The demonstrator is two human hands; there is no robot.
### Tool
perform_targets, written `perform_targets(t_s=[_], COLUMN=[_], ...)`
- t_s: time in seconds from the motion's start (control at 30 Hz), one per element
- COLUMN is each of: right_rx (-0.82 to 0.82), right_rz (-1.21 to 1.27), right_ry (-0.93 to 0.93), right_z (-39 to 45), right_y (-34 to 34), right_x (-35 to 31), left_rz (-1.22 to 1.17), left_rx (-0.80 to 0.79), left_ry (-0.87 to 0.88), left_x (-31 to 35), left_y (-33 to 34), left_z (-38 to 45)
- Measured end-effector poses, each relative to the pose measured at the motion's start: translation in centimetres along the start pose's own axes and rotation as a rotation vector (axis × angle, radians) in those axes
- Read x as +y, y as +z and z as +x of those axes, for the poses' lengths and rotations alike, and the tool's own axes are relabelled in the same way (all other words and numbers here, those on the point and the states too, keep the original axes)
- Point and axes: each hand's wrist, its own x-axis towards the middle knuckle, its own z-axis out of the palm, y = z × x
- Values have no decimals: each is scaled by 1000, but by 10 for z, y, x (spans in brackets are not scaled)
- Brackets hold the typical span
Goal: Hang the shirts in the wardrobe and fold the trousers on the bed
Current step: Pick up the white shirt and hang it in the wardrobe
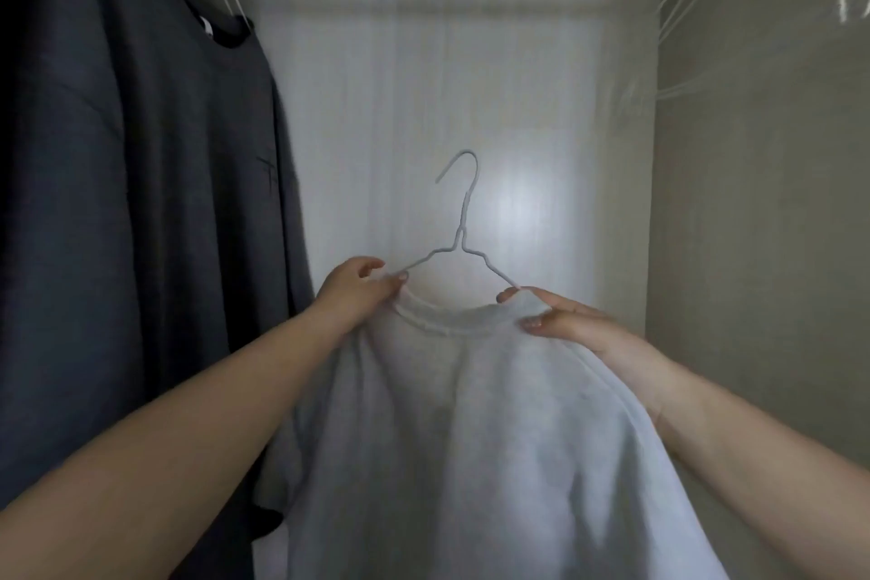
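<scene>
Inside an open wardrobe (pixel 734 203), a person holds a pale grey shirt (pixel 471 438) up on a white wire hanger (pixel 459 245), the hook free and pointing left, well below the top of the compartment. Left hand (pixel 353 292) pinches the cloth at the left side of the collar, where the hanger's arm goes under the fabric; right hand (pixel 560 320) grips the right shoulder of the shirt, thumb on the front and fingers curled over the seam. Both hands are clenched on cloth, and whether they also catch the wire beneath cannot be told. The shirt's body drapes down between the forearms, out of view at the bottom edge.

A dark grey shirt (pixel 141 203) already hangs at the left on its own white hanger, and a few bare white hangers (pixel 682 0) show at the upper right. No rail is in view.

The step in hand appears to be settling the shirt on the hanger ahead of hooking it up. Doing it well likely calls for seating both shoulder seams evenly over the wire arms so the collar sits centred round the neck of the hook, then shifting one hand to the hook's stem before lifting. Raised by cloth alone, the hanger could tip and shed a shoulder. The gap between the dark shirt and the bare hangers looks the natural spot.
</scene>
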Motion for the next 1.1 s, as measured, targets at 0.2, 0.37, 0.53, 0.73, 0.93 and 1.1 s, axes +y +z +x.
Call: perform_targets(t_s=[0.2,0.37,0.53,0.73,0.93,1.1], right_rx=[-59,22,23,114,97,152], right_rz=[173,-22,-134,-182,-92,-149], right_ry=[-45,-177,-337,-465,-523,-561], right_z=[35,86,135,188,232,265], right_y=[54,97,133,170,194,214], right_x=[-12,-45,-89,-138,-200,-240], left_rz=[-209,-268,-252,-192,-165,-188], left_rx=[-74,-163,-78,60,290,389], left_ry=[-30,-35,45,169,355,411], left_x=[62,103,139,180,200,212], left_y=[-38,-82,-118,-161,-182,-194], left_z=[-10,-19,-25,-32,-25,-8])
